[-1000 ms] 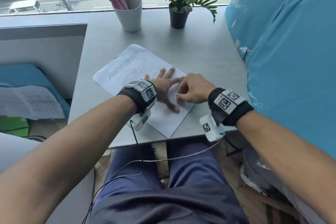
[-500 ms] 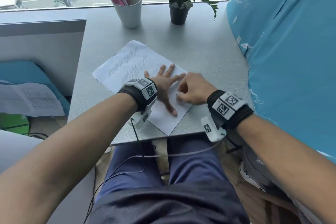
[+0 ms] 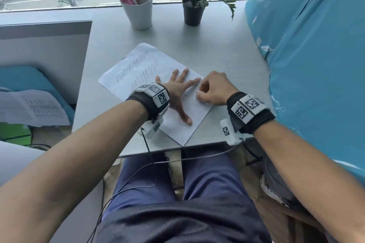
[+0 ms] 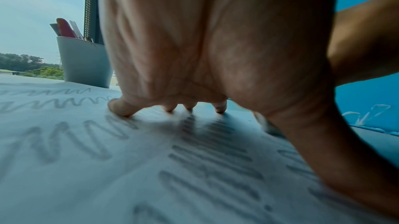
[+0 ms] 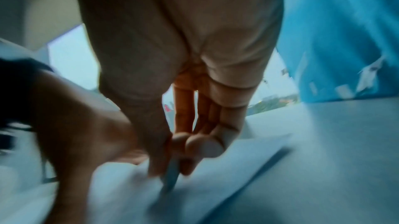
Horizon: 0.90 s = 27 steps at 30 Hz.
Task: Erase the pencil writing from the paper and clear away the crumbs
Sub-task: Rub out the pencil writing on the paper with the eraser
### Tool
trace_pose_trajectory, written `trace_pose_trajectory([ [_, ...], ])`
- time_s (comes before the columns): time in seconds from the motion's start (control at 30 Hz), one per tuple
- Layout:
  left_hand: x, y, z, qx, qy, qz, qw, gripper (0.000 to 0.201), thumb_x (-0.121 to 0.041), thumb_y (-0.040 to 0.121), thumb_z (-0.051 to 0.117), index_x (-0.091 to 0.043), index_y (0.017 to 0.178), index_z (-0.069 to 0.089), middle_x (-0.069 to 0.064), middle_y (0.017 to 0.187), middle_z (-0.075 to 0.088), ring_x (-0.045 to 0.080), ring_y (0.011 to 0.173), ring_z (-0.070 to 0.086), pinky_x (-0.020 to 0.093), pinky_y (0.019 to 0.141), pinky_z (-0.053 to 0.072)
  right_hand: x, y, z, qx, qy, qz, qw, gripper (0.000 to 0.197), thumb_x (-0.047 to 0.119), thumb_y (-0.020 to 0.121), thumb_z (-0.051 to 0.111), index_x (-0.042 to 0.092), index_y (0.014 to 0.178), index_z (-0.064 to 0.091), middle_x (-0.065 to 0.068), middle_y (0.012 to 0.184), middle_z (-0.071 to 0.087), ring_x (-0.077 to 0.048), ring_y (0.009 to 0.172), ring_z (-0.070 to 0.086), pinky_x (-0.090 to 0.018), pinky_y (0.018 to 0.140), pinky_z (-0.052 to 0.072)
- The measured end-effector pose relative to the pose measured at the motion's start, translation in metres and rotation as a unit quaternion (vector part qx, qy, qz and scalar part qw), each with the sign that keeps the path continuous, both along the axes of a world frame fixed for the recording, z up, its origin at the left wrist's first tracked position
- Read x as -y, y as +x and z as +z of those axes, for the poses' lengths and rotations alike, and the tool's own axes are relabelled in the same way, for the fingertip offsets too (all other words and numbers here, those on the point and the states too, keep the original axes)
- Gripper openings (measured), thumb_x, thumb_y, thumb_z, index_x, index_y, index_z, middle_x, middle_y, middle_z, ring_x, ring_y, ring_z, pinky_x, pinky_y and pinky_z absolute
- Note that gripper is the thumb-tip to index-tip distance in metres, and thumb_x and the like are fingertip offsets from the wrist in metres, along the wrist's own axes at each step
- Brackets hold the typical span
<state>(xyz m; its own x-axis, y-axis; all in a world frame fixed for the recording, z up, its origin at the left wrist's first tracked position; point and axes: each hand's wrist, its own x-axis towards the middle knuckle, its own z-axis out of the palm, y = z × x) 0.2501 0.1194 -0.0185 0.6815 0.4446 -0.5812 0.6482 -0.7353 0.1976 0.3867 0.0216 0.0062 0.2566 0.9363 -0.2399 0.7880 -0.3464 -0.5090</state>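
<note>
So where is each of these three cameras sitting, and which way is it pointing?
Head: worn on the head, looking forward and down at the table; both forearms, left hand, right hand and lap show.
Left wrist: under the left wrist, looking along the palm at fingertips pressing the paper.
Right wrist: under the right wrist, blurred, looking along the right hand, which pinches a small eraser.
Shared: the paper's pencil zigzags and white cup appear in head and left wrist views.
</note>
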Motion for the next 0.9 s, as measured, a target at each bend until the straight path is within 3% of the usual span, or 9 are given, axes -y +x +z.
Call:
trace_pose_trajectory([
  [0.1, 0.001, 0.001, -0.001, -0.010, 0.006, -0.006, 1.000, 0.159, -0.075, 0.033, 0.086, -0.052, 0.148, -0.021, -0.009, 0.155, -0.040, 0.025, 0.143, -0.036, 0.081, 0.102, -0.007, 0.012, -0.023, 0.001, -0.021, -0.057, 0.124, 0.990, 0.010, 0.023, 0.079, 0.076, 0.014, 0.083, 0.078, 0.004, 0.080, 0.074, -0.008, 0.072, 0.066, -0.017, 0.065, 0.051],
  [0.23, 0.000, 0.000, 0.001, 0.000, -0.001, -0.001, 1.000, 0.157, -0.073, 0.035, 0.088, -0.052, 0.149, -0.017, -0.008, 0.156, -0.038, 0.025, 0.144, -0.035, 0.082, 0.102, -0.008, -0.011, 0.007, 0.000, -0.002, 0.030, -0.058, 0.998, 0.011, 0.021, 0.074, 0.080, 0.013, 0.083, 0.079, 0.000, 0.081, 0.074, -0.009, 0.076, 0.067, -0.023, 0.076, 0.056],
  [0.33, 0.002, 0.001, 0.003, -0.014, 0.003, -0.002, 1.000, 0.158, -0.072, 0.037, 0.088, -0.049, 0.149, -0.021, -0.007, 0.155, -0.040, 0.026, 0.143, -0.036, 0.082, 0.102, -0.007, -0.002, -0.020, -0.003, 0.006, -0.001, 0.037, 0.999, 0.008, 0.015, 0.080, 0.074, 0.007, 0.082, 0.076, -0.004, 0.079, 0.073, -0.018, 0.072, 0.069, -0.025, 0.070, 0.058],
  [0.4, 0.002, 0.001, 0.002, -0.016, 0.006, -0.003, 1.000, 0.159, -0.073, 0.036, 0.087, -0.049, 0.148, -0.023, -0.007, 0.154, -0.042, 0.025, 0.142, -0.037, 0.082, 0.102, -0.008, 0.007, -0.036, -0.001, 0.003, -0.032, 0.114, 0.993, 0.009, 0.016, 0.079, 0.074, 0.007, 0.080, 0.076, -0.004, 0.077, 0.073, -0.015, 0.070, 0.067, -0.025, 0.069, 0.056],
  [0.53, 0.003, -0.001, 0.006, -0.002, -0.005, 0.003, 1.000, 0.154, -0.068, 0.039, 0.089, -0.050, 0.150, -0.017, -0.007, 0.157, -0.037, 0.025, 0.144, -0.034, 0.080, 0.104, -0.008, -0.017, 0.001, 0.001, 0.007, 0.020, -0.036, 0.999, 0.009, 0.020, 0.074, 0.076, 0.012, 0.078, 0.078, -0.001, 0.078, 0.073, -0.010, 0.071, 0.066, -0.020, 0.068, 0.051],
  [0.6, 0.003, 0.000, 0.005, -0.009, -0.003, 0.005, 1.000, 0.156, -0.069, 0.039, 0.089, -0.047, 0.150, -0.018, -0.007, 0.155, -0.039, 0.025, 0.143, -0.035, 0.080, 0.104, -0.008, -0.014, -0.009, -0.003, 0.025, 0.026, -0.014, 0.999, 0.010, 0.021, 0.076, 0.075, 0.011, 0.074, 0.075, -0.002, 0.075, 0.070, -0.014, 0.069, 0.063, -0.019, 0.064, 0.046],
  [0.7, 0.002, 0.001, 0.003, -0.019, 0.000, 0.004, 1.000, 0.159, -0.072, 0.037, 0.088, -0.046, 0.149, -0.022, -0.008, 0.153, -0.043, 0.025, 0.141, -0.038, 0.081, 0.102, -0.009, 0.001, -0.036, -0.005, 0.007, -0.035, 0.119, 0.992, 0.014, 0.016, 0.078, 0.071, 0.006, 0.068, 0.071, -0.004, 0.068, 0.067, -0.015, 0.060, 0.060, -0.014, 0.055, 0.038],
  [0.83, 0.002, 0.000, 0.005, -0.008, -0.003, 0.003, 1.000, 0.156, -0.069, 0.038, 0.089, -0.048, 0.150, -0.017, -0.007, 0.156, -0.038, 0.025, 0.144, -0.035, 0.080, 0.104, -0.009, -0.021, 0.003, 0.004, 0.014, 0.019, -0.026, 0.999, 0.005, 0.019, 0.074, 0.075, 0.015, 0.075, 0.078, 0.003, 0.070, 0.069, -0.005, 0.062, 0.061, -0.016, 0.064, 0.045],
  [0.9, 0.003, 0.001, 0.006, -0.014, -0.004, 0.005, 1.000, 0.157, -0.069, 0.039, 0.089, -0.046, 0.150, -0.019, -0.007, 0.155, -0.040, 0.025, 0.143, -0.036, 0.080, 0.104, -0.009, -0.016, -0.009, 0.001, 0.017, 0.013, 0.007, 1.000, 0.008, 0.016, 0.076, 0.072, 0.014, 0.069, 0.073, 0.001, 0.066, 0.066, -0.010, 0.061, 0.061, -0.018, 0.062, 0.045],
])
